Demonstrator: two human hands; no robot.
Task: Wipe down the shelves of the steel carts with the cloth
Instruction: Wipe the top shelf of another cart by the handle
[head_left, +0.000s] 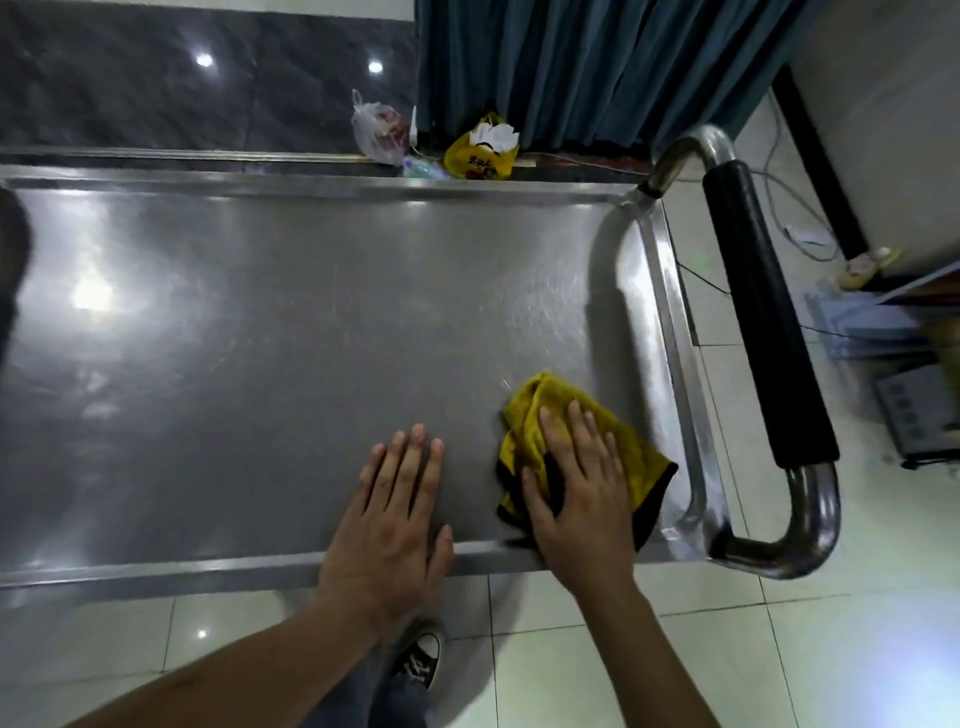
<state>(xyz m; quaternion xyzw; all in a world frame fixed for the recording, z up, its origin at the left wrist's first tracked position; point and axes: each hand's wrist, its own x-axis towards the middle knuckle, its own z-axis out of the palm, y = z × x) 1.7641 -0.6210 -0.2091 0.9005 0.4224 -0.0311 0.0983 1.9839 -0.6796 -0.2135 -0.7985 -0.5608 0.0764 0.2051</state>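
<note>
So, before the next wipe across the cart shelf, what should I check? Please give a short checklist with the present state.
1. Cloth flat under right hand: ok, straight fingers press it.
2. Cloth on the shelf, not past the rim: ok, near the right corner.
3. Left hand steadying: ok, flat on the shelf by the near rim.
4. Wiping path leftward free of objects: ok.
5. Shelf already clean: cannot tell, reflections hide it.
6. Handle out of the way: ok, beyond the right rim.
</note>
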